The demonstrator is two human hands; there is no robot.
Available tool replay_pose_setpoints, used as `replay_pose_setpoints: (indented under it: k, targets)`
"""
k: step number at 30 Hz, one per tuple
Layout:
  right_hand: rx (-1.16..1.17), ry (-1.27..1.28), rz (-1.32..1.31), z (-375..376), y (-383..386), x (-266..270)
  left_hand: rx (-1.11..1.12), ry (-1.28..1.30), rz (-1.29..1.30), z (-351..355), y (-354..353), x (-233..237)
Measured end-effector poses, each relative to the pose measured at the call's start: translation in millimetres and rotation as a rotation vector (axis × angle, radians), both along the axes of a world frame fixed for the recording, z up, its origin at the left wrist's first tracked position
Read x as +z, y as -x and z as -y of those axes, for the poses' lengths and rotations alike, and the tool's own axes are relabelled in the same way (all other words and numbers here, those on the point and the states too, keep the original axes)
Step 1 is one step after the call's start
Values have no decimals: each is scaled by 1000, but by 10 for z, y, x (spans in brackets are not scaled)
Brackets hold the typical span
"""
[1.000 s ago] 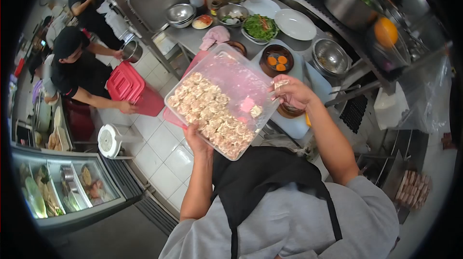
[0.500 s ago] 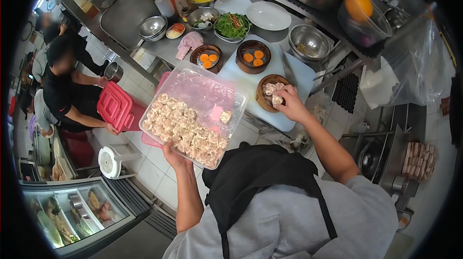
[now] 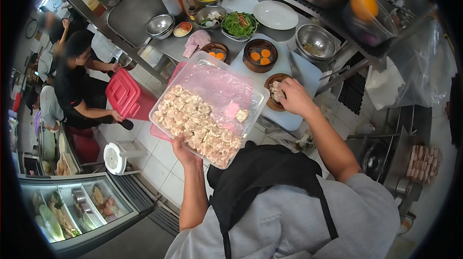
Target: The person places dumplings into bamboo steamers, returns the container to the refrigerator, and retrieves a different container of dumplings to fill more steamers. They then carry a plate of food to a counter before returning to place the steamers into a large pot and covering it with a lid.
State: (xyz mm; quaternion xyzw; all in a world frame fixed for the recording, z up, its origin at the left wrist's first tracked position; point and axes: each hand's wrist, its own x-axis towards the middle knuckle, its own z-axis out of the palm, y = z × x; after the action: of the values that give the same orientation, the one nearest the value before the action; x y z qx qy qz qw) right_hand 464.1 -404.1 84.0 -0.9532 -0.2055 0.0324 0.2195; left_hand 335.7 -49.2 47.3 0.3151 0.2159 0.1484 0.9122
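My left hand (image 3: 187, 153) grips the near edge of a clear plastic tray (image 3: 212, 73), tilted in front of me. Rows of pale siu mai dumplings (image 3: 195, 126) fill its near part, and one stands apart by the right side. My right hand (image 3: 298, 99) reaches into a round bamboo steamer (image 3: 275, 106), its fingers closed on a siu mai among a few others; the fingertips are partly hidden. Under that steamer lies a pale cutting board (image 3: 289, 123). Behind it sits a second steamer (image 3: 260, 68) with three orange slices. A third steamer (image 3: 217, 45) is partly covered by the tray.
A knife (image 3: 293, 66) lies on the board's right. Bowls, white plates (image 3: 276, 15) and a bowl of greens (image 3: 239, 25) line the counter. At left, a co-worker (image 3: 72, 80) holds a red lid (image 3: 123, 92) near a white stool (image 3: 115, 157) and a glass-topped fridge (image 3: 77, 206).
The tray has shifted right, closer to the near steamer. My right hand has moved further over the steamer and covers more of the dumplings. The view has shifted slightly.
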Motion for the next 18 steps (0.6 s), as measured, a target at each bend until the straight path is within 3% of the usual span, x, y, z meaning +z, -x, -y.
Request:
replay_pose_setpoints:
  k: [2, 4, 6, 9, 12, 14, 18]
  targets:
    - [61, -132, 143, -350, 137, 258, -3, -51, -18, 8, 3, -16]
    - [208, -64, 93, -789, 315, 465, -13, -47, -9, 6, -5, -44]
    - [243, 197, -37, -1119, 377, 360, -19, -80, -7, -3, -5, -51]
    - [233, 73, -182, -1172, 282, 165, -35, -114, 26, 19, -16, -9]
    - [119, -370, -247, -849, 186, 226, -15, -50, 25, 5, 2, -58]
    - [-81, -539, -155, -419, 129, 123, -17, -14, 20, -8, 17, -124]
    - [-332, -405, -25, 328, 82, -269, -31, -1, -29, 33, 44, -64]
